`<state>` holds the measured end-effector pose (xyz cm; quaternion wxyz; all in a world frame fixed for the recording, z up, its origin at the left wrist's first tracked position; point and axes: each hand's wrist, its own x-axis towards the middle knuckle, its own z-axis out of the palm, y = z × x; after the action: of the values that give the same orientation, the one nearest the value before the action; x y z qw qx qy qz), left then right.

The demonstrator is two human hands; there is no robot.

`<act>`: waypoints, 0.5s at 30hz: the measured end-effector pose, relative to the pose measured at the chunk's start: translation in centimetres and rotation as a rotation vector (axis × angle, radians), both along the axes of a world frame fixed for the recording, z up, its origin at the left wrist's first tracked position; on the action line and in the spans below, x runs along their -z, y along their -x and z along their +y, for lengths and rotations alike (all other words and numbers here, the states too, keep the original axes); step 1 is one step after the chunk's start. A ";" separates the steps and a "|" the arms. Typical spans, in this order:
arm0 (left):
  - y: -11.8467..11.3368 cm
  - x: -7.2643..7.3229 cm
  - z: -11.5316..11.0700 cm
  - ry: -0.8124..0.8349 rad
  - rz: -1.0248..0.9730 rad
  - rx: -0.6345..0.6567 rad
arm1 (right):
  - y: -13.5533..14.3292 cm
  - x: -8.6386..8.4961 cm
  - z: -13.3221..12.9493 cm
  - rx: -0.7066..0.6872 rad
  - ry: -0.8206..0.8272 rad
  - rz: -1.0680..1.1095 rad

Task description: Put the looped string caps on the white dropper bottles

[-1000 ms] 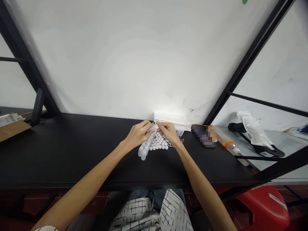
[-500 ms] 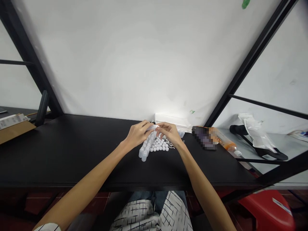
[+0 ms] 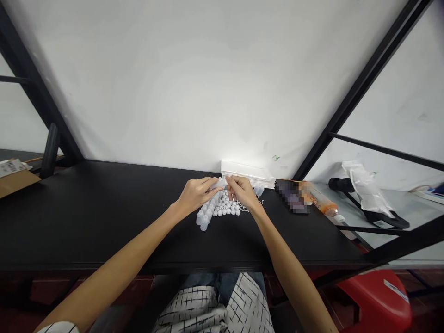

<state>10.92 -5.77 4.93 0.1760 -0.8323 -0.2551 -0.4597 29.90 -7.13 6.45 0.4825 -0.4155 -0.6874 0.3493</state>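
My left hand (image 3: 197, 193) is closed around a small translucent plastic bottle (image 3: 218, 184), which lies tilted with its neck toward the right. At that neck, the thumb and forefinger of my right hand (image 3: 242, 189) are pinched together. Whatever they hold is too small to make out. Below my hands, rows of similar translucent bottles (image 3: 204, 218) stand on the black table (image 3: 114, 212). Beside them on the right lies a group of small white caps (image 3: 229, 210). Some thin white curled pieces (image 3: 245, 209) lie under my right hand, partly hidden.
A stack of white flat material (image 3: 246, 171) rests against the wall behind my hands. To the right are a blurred dark packet (image 3: 291, 196) and an orange-labelled bottle (image 3: 322, 202). A cardboard box (image 3: 15, 178) sits far left, and a red stool (image 3: 376, 300) stands lower right.
The view has shifted slightly. My right fingers have come a little away from the bottle's neck, and the thin white piece that stuck up by my left fingers no longer shows.
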 end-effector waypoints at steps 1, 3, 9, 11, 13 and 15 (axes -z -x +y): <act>0.0 0.0 0.0 0.003 0.006 -0.008 | -0.1 -0.1 -0.1 0.011 -0.011 -0.016; 0.1 0.0 0.1 0.007 0.001 -0.024 | -0.3 -0.4 -0.3 0.021 -0.036 -0.021; 0.2 -0.1 0.2 0.035 -0.002 -0.039 | -0.7 -0.9 -0.7 -0.058 -0.040 0.018; 0.2 -0.1 0.2 0.038 -0.004 -0.017 | -0.7 -0.8 -0.6 -0.078 -0.026 0.018; 0.2 -0.2 0.2 0.042 -0.014 0.017 | -0.5 -0.7 -0.5 -0.086 -0.020 0.029; 0.2 -0.2 0.2 0.046 -0.020 0.053 | -0.5 -0.6 -0.5 -0.097 -0.018 0.033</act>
<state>10.71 -5.60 5.18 0.1418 -0.8381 -0.2451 -0.4663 30.37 -7.64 7.09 0.4799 -0.3715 -0.7019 0.3729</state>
